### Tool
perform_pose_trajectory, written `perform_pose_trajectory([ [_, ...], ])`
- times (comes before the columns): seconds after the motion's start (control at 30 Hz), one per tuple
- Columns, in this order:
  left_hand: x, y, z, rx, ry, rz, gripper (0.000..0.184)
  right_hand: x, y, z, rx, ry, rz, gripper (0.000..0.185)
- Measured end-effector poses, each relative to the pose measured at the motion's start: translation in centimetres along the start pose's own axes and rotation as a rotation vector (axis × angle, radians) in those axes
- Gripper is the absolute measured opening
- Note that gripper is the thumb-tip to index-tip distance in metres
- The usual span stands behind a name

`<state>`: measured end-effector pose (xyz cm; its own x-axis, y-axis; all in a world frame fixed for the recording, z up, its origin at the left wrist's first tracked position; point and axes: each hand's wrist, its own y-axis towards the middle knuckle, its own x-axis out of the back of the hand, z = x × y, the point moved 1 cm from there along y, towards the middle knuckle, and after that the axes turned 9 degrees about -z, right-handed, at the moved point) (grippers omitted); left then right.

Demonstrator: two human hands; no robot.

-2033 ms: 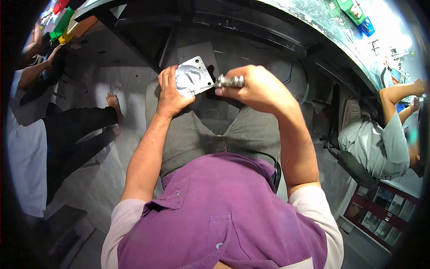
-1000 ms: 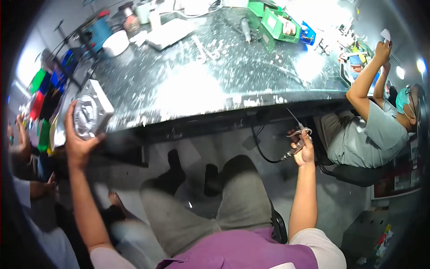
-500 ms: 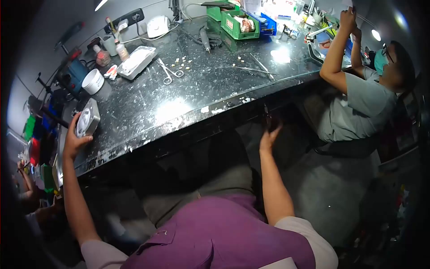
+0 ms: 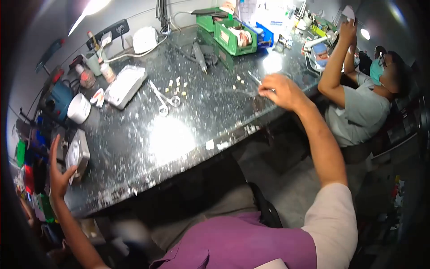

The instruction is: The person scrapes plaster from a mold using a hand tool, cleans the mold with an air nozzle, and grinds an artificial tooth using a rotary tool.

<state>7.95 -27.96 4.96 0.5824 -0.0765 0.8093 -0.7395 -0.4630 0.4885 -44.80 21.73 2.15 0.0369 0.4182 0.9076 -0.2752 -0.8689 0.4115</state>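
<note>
My left hand (image 4: 59, 179) is at the left end of the bench, fingers spread upright and thumb against the near side of a metal box with white material inside (image 4: 78, 154). The fingers are not wrapped round it. Over the right part of the bench, my right hand (image 4: 283, 93) is closed, its fingertips at the lower end of a slim metal instrument (image 4: 254, 77). The fingers hide the rest of that instrument. A thin curved tool (image 4: 237, 91) lies just left of this hand. Metal scissors (image 4: 162, 99) rest open near the middle, beside several small cream pieces (image 4: 178, 84).
A second box with white filling (image 4: 126, 87), a white tub (image 4: 79, 109) and bottles (image 4: 107, 72) stand at the back left. A corded handpiece (image 4: 199, 57) lies near green bins (image 4: 236, 38). A co-worker (image 4: 363, 98) sits at the right with raised arms.
My right hand has risen from below the bench edge to the slim instrument. My left hand has loosened its grip on the metal box. The view has shifted slightly.
</note>
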Motion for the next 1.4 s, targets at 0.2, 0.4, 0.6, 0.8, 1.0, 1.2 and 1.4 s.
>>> perform_pose_trajectory([
  [0.2, -2.1, 4.5, -7.1, -0.267, 0.104, -0.219, 0.074, 1.9, -2.0, -0.8, -0.332, 0.179, -0.208, 0.014],
  [0.4, -11.6, 11.3, -19.8, -0.659, -0.001, 0.107, 0.048, -0.7, 1.3, -3.2, -0.563, 0.304, 0.029, 0.031],
  [0.6, -12.1, 9.9, -21.2, -0.608, -0.128, 0.169, 0.043, 0.0, 1.3, -4.4, -0.544, 0.101, 0.233, 0.033],
  [0.8, -7.8, 3.2, -17.7, -0.255, -0.213, 0.079, 0.042, 0.4, 4.8, 0.8, -0.715, 1.180, -0.046, 0.027],
  [1.0, -8.2, -2.8, -17.6, -0.061, -0.269, -0.171, 0.044, -6.4, 20.8, 16.7, -0.292, 0.317, 0.164, 0.049],
  [1.2, -9.2, -5.6, -15.8, 0.087, -0.346, -0.392, 0.038, -10.4, 28.1, 21.1, -0.301, -0.060, 0.495, 0.053],
  [1.4, -9.0, -5.8, -14.8, 0.186, -0.541, -0.407, 0.037, -10.7, 27.4, 22.7, -0.263, -0.100, 0.475, 0.058],
])
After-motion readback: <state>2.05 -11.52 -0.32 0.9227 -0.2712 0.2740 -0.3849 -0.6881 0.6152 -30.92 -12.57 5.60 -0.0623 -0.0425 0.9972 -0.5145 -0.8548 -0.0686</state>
